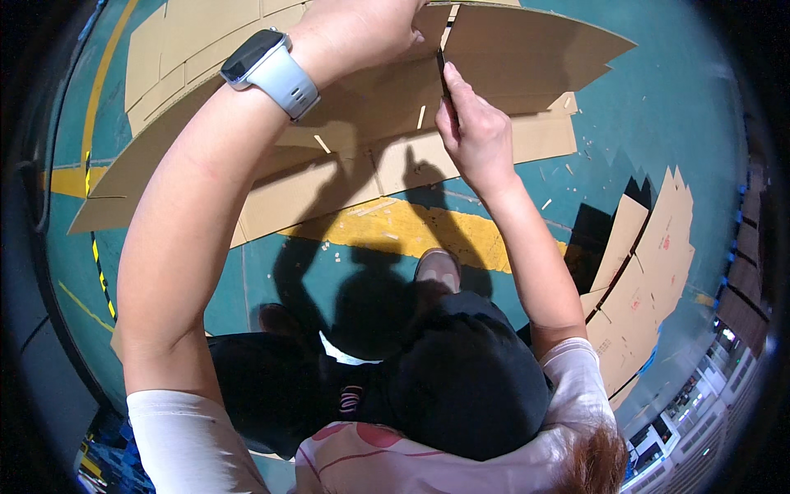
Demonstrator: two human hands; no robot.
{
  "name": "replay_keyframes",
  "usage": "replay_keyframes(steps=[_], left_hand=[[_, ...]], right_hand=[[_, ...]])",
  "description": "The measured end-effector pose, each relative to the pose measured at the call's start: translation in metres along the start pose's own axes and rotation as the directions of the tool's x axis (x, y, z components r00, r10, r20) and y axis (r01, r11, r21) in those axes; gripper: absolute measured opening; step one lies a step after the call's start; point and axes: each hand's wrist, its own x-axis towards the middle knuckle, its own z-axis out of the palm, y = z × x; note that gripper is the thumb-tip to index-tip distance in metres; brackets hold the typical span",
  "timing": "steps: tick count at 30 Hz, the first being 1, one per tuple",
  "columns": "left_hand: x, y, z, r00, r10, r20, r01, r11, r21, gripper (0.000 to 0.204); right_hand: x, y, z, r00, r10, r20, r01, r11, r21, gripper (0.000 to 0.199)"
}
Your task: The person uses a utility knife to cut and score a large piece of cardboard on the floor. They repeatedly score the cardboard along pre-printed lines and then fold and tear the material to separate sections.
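My left hand [362, 33] reaches to the far top edge of a large brown cardboard sheet [527, 49] and is closed on that edge, its fingertips partly out of view. My right hand [481, 136] grips a slim black knife [443, 74], the thumb laid along it. The knife's upper end meets the cardboard at a narrow slot near the sheet's upper edge. The sheet is raised and tilted, with short slits in it and a folded flap along its near side.
More flat cardboard [189, 45] lies behind at the far left. A stack of slotted cardboard sheets [650, 288] stands at the right. Small scraps [547, 203] are scattered on the green floor [658, 107]. A worn yellow stripe [477, 235] crosses it by my shoe [438, 267].
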Motion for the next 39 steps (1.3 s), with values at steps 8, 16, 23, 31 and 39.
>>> replay_keyframes(steps=[8, 16, 23, 31, 39], left_hand=[[-0.002, -0.002, 0.001, 0.994, 0.094, -0.059, -0.090, 0.994, 0.068, 0.016], [-0.001, 0.000, 0.003, 0.996, 0.062, -0.064, -0.057, 0.995, 0.077, 0.014], [0.001, -0.003, 0.012, 0.994, 0.040, -0.102, -0.031, 0.995, 0.092, 0.013], [-0.002, 0.000, 0.005, 0.991, 0.079, -0.105, -0.066, 0.990, 0.125, 0.014], [-0.004, 0.000, 0.005, 0.980, 0.122, -0.160, -0.103, 0.987, 0.124, 0.017]], right_hand=[[-0.009, -0.004, -0.013, 0.997, -0.014, 0.079, 0.012, 1.000, 0.016, 0.043], [0.012, 0.005, -0.022, 0.995, -0.059, 0.084, 0.064, 0.996, -0.061, 0.042], [0.020, 0.009, -0.016, 0.992, -0.021, 0.126, 0.029, 0.998, -0.063, 0.043], [0.003, 0.006, -0.016, 0.990, 0.038, 0.137, -0.028, 0.997, -0.073, 0.044], [-0.015, 0.006, -0.018, 0.990, 0.007, 0.143, -0.003, 0.999, -0.033, 0.047]])
